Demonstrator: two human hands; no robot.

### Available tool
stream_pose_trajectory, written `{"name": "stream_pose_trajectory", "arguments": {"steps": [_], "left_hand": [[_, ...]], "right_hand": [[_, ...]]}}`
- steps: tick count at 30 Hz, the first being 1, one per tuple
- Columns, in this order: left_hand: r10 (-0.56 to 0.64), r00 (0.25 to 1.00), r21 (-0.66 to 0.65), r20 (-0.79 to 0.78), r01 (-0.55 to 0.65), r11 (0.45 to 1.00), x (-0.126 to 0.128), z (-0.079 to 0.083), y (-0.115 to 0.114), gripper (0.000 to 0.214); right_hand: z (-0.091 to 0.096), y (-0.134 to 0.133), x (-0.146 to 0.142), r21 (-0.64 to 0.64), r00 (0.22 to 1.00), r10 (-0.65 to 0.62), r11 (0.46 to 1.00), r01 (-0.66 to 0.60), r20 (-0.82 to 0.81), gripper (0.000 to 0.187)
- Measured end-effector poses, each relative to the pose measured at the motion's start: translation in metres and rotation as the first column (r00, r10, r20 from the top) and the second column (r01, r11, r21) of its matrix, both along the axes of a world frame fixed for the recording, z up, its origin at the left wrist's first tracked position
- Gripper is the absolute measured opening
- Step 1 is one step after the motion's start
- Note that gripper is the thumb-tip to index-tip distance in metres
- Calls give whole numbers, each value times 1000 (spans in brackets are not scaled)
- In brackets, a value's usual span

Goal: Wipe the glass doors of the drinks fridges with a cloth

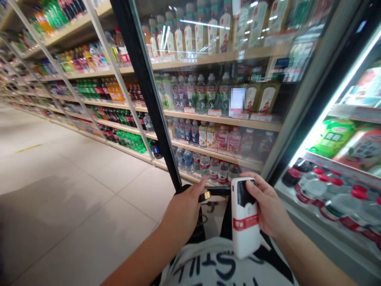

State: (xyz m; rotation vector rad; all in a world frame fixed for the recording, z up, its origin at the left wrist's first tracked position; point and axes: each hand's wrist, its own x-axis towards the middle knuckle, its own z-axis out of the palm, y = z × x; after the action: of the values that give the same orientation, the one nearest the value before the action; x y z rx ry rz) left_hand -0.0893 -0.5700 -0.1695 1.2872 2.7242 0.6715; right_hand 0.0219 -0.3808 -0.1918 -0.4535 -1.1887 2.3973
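My right hand (269, 206) is wrapped round a white device (244, 220), perhaps a power bank, with a red band and a dark top; it stands upright in front of my chest. My left hand (186, 206) is closed on a black cable, pinching its small gold-coloured plug (205, 195) just left of the device's top. Plug and device are a little apart. Both hands hover before an open glass fridge door (166, 131). A black strap runs down my white printed shirt (217, 266).
The fridge door's black frame stands right in front of me. Bottles (336, 190) lie on the lit fridge shelf at right. Long drink shelves (89, 99) run back on the left beside a pale tiled aisle floor (74, 186).
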Motion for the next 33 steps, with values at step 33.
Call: {"name": "stream_pose_trajectory", "arguments": {"steps": [33], "left_hand": [[-231, 710, -333, -665, -5, 943, -6, -10, 24, 18]], "right_hand": [[-22, -21, -10, 207, 956, 125, 961, -183, 265, 53]]}}
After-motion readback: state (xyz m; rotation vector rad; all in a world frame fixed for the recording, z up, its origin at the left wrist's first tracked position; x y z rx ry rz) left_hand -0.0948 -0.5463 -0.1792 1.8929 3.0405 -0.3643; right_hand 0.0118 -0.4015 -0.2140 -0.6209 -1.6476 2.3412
